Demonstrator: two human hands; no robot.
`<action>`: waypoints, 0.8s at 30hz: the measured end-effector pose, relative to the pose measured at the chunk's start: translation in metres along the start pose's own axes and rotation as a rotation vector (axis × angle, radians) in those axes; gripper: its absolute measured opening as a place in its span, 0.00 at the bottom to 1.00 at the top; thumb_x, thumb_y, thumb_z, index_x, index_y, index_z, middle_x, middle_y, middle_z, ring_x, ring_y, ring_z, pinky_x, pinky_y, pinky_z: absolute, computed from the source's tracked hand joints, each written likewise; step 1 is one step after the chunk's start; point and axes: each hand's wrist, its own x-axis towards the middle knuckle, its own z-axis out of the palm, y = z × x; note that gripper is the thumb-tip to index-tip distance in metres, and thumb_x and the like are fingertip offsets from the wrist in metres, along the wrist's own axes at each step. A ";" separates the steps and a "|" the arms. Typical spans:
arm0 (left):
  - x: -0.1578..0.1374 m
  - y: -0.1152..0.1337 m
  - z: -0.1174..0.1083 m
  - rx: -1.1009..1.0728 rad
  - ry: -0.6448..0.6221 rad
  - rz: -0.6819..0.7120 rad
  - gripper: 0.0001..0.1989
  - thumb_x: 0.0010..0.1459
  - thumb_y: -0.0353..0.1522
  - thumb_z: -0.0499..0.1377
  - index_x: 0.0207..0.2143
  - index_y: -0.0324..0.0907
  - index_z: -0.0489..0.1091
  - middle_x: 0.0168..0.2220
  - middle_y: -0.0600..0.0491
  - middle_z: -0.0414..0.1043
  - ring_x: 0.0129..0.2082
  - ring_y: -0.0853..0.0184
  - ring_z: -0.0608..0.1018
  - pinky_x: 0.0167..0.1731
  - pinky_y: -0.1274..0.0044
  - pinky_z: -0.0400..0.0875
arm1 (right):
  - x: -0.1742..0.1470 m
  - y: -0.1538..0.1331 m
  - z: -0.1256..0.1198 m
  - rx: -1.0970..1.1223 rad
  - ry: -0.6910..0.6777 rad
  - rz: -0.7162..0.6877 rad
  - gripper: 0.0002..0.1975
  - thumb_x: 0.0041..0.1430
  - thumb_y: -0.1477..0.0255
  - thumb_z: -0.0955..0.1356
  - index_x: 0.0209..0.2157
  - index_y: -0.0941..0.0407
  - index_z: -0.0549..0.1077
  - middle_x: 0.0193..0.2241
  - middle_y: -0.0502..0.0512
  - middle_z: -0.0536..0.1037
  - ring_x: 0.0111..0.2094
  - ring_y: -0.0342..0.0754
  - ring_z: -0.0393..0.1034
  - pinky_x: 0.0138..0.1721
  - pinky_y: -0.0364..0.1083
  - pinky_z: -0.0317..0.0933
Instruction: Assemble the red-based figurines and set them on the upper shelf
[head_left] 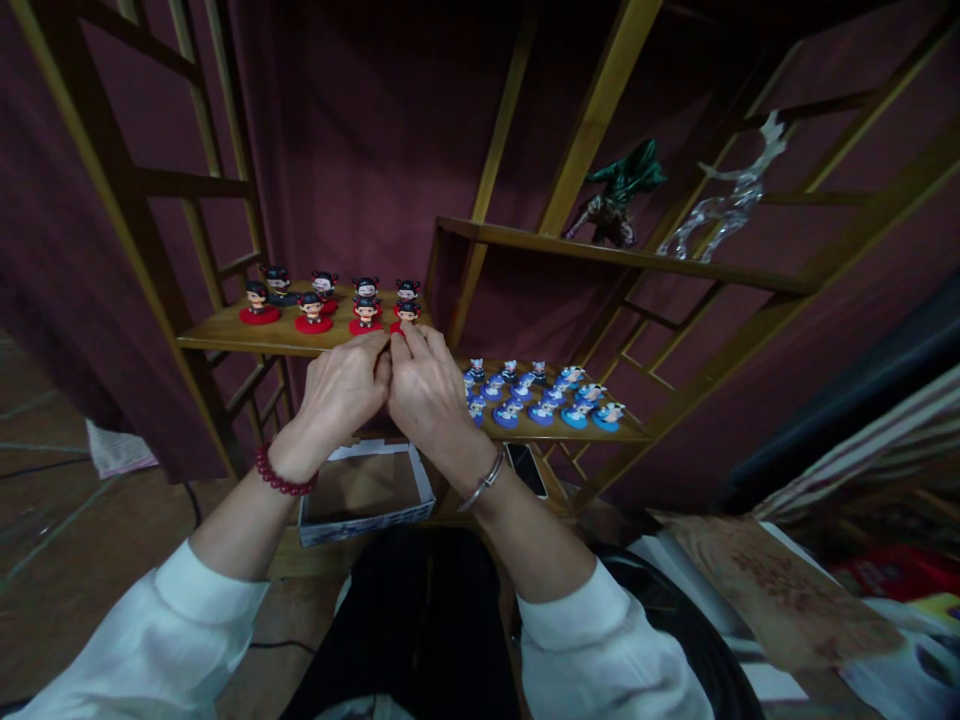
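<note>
My left hand [346, 382] and my right hand [429, 382] meet at the front edge of the upper left shelf, fingers curled and pressed together. Just beyond my right fingertips stands a small black-haired figurine [407, 311] on a red base, which my right fingers grip low down. The left fingertips sit beside that base; what they pinch, if anything, is hidden. Similar figurines stand in two rows on this shelf, among them one just left of my hands [366, 313] and another further left [312, 309].
Lower right, a shelf [630, 432] carries several blue-and-purple figurines [543, 408]. Higher up stand a green-caped statue [619, 195] and a clear deer [731, 205]. Under my hands lies an open shallow box [367, 485], with a phone [527, 470] to its right.
</note>
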 end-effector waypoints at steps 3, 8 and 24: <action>-0.006 -0.010 0.000 -0.052 0.104 -0.003 0.16 0.58 0.33 0.47 0.44 0.46 0.71 0.43 0.52 0.76 0.39 0.61 0.77 0.36 0.74 0.68 | 0.003 -0.005 0.001 0.056 0.051 -0.043 0.18 0.61 0.78 0.57 0.50 0.68 0.67 0.53 0.66 0.67 0.54 0.56 0.56 0.54 0.53 0.56; -0.012 -0.037 -0.005 -0.058 0.364 -0.098 0.15 0.58 0.33 0.47 0.39 0.41 0.73 0.38 0.49 0.75 0.39 0.62 0.75 0.41 0.74 0.67 | 0.012 -0.016 0.008 0.184 0.051 -0.139 0.20 0.59 0.81 0.57 0.51 0.66 0.67 0.53 0.63 0.68 0.53 0.53 0.59 0.55 0.50 0.57; 0.017 -0.115 -0.044 0.099 0.081 -0.369 0.36 0.55 0.45 0.50 0.61 0.37 0.48 0.51 0.41 0.70 0.50 0.49 0.71 0.45 0.61 0.67 | 0.039 -0.037 0.022 0.263 -0.040 -0.278 0.15 0.65 0.71 0.57 0.41 0.66 0.70 0.48 0.69 0.70 0.53 0.52 0.61 0.56 0.53 0.53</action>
